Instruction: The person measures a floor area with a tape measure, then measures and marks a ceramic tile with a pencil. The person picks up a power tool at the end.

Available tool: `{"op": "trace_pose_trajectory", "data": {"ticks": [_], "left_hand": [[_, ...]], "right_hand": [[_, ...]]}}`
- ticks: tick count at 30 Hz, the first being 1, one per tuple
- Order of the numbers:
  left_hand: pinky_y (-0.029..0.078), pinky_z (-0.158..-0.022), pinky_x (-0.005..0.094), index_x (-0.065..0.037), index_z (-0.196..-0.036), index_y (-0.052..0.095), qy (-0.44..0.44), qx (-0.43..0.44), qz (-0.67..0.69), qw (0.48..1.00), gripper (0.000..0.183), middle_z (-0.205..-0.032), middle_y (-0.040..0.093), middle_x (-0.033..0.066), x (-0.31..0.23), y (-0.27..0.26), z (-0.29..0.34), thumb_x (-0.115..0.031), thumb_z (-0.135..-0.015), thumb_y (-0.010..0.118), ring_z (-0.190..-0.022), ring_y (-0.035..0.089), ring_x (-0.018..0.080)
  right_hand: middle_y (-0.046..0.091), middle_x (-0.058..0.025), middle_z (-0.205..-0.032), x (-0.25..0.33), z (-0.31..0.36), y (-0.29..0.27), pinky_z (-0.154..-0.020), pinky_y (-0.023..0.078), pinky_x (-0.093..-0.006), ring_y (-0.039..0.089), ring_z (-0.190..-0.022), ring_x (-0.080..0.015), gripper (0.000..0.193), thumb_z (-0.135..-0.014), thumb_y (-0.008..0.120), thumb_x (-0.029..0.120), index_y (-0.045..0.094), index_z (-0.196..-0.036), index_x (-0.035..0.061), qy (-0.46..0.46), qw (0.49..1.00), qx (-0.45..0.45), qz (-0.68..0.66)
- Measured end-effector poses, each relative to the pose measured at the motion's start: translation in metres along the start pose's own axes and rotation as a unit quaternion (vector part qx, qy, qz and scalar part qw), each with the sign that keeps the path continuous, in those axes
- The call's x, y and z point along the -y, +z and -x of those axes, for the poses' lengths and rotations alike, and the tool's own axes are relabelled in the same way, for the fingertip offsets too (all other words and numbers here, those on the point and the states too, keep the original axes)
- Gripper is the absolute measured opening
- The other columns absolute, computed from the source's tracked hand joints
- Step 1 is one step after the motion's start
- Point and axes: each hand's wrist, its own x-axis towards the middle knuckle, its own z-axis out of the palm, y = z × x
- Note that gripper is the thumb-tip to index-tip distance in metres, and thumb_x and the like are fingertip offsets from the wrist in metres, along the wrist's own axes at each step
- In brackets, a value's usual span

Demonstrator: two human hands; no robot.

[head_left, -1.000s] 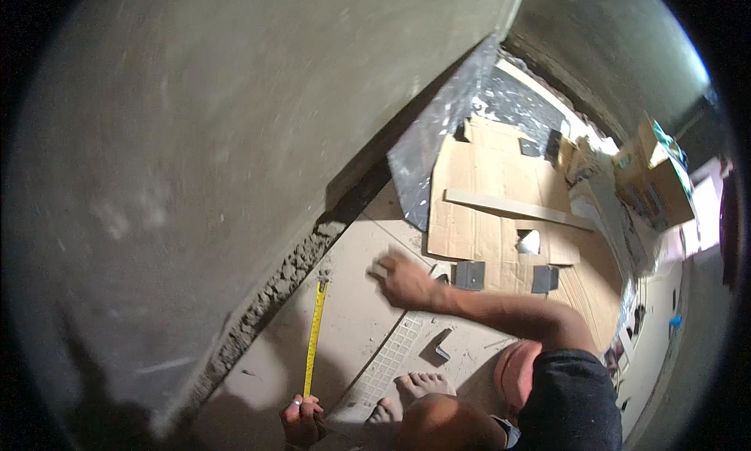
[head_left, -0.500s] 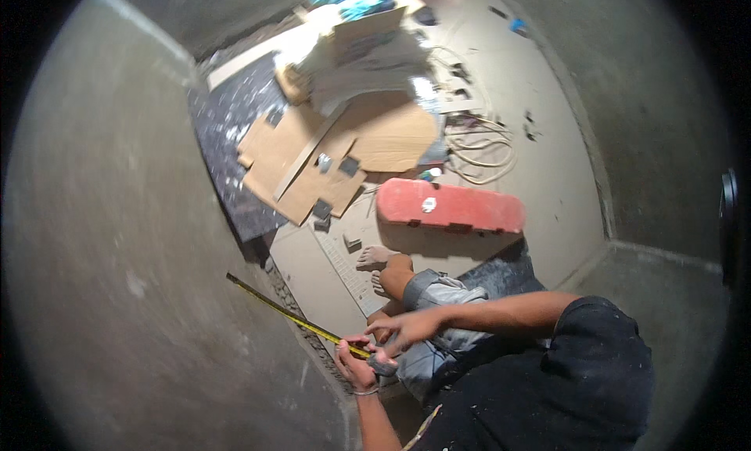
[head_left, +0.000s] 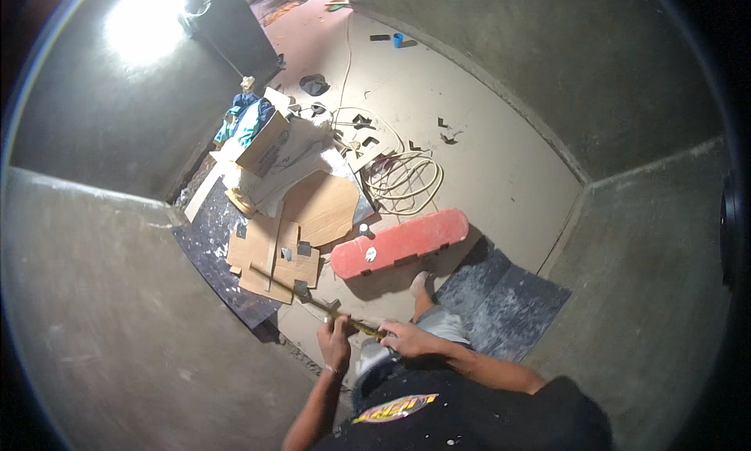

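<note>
A tape measure [head_left: 301, 294] has its yellow blade drawn out and pointing forward and left, over the cardboard. My left hand [head_left: 335, 348] is closed on the blade, partway along it. My right hand [head_left: 410, 340] is closed at the near end of the tape, where the fingers mostly hide the tape's body. Both hands are in front of my lap. Just beyond them a long red hard case [head_left: 411, 244] lies on the floor.
Cut cardboard sheets [head_left: 321, 208] lie ahead on a dark speckled slab [head_left: 205, 255]. Coiled pale cable [head_left: 415, 186] rests beyond the red case. Dark slabs [head_left: 508, 302] lie at my right. Grey walls stand on both sides, and a bright lamp [head_left: 149, 21] shines at the far left.
My view has swung up and toward the far floor. The tape has lifted away from the left wall and the floor edge. My hands have moved apart, the left now on the blade.
</note>
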Motion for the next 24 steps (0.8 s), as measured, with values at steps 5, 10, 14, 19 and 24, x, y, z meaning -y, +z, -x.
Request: {"op": "trace_pose_trajectory", "data": {"ticks": [5, 10, 14, 19, 24], "left_hand": [[0.062, -0.073, 0.0348, 0.004, -0.109, 0.074, -0.026, 0.122, 0.014, 0.992, 0.031, -0.087, 0.070, 0.0075, -0.017, 0.144, -0.047, -0.022, -0.107, 0.058, -0.077, 0.071, 0.0173], [0.052, -0.065, 0.0287, 0.002, -0.100, 0.072, 0.044, 0.139, -0.062, 0.987, 0.027, -0.081, 0.068, 0.0017, -0.022, 0.257, -0.089, -0.021, -0.108, 0.060, -0.071, 0.062, 0.0096], [0.049, -0.064, 0.0276, 0.002, -0.097, 0.071, 0.103, 0.137, -0.063, 0.983, 0.027, -0.078, 0.067, 0.0006, -0.049, 0.305, -0.125, -0.021, -0.106, 0.062, -0.071, 0.059, 0.0068], [0.051, -0.058, 0.0298, 0.003, -0.090, 0.070, 0.031, 0.109, -0.078, 0.990, 0.030, -0.076, 0.067, 0.0050, -0.083, 0.354, -0.181, -0.023, -0.103, 0.063, -0.070, 0.065, 0.0106], [0.061, -0.058, 0.0292, 0.002, -0.100, 0.067, -0.051, 0.118, 0.099, 0.987, 0.022, -0.078, 0.067, 0.0054, -0.119, 0.434, -0.276, -0.020, -0.104, 0.063, -0.062, 0.066, 0.0133]], "right_hand": [[0.074, -0.0249, -0.109, -0.039, 0.063, -0.132, -0.092, 0.055, -0.0429, 0.073, -0.103, -0.0372, 0.047, -0.092, 0.073, 0.033, 0.069, -0.123, -0.0015, 0.080, 0.989, -0.125, -0.010], [0.072, -0.0111, -0.095, -0.049, 0.125, -0.223, -0.079, 0.055, -0.0366, 0.068, -0.082, -0.0214, 0.036, -0.091, 0.070, 0.029, 0.069, -0.110, -0.0026, 0.145, 0.975, -0.149, -0.081], [0.071, -0.0070, -0.090, -0.054, 0.132, -0.263, -0.080, 0.053, -0.0334, 0.066, -0.084, -0.0175, 0.029, -0.089, 0.066, 0.021, 0.068, -0.107, -0.0021, 0.092, 0.974, -0.142, -0.148], [0.067, -0.0079, -0.089, -0.066, 0.106, -0.325, -0.080, 0.052, -0.0317, 0.065, -0.086, -0.0193, 0.028, -0.090, 0.062, 0.023, 0.068, -0.101, -0.0015, 0.103, 0.974, -0.172, -0.101], [0.062, -0.0003, -0.077, -0.054, 0.043, -0.437, -0.063, 0.049, -0.0302, 0.058, -0.068, -0.0115, 0.021, -0.084, 0.070, 0.019, 0.067, -0.097, 0.0021, 0.180, 0.938, -0.219, -0.197]]}}
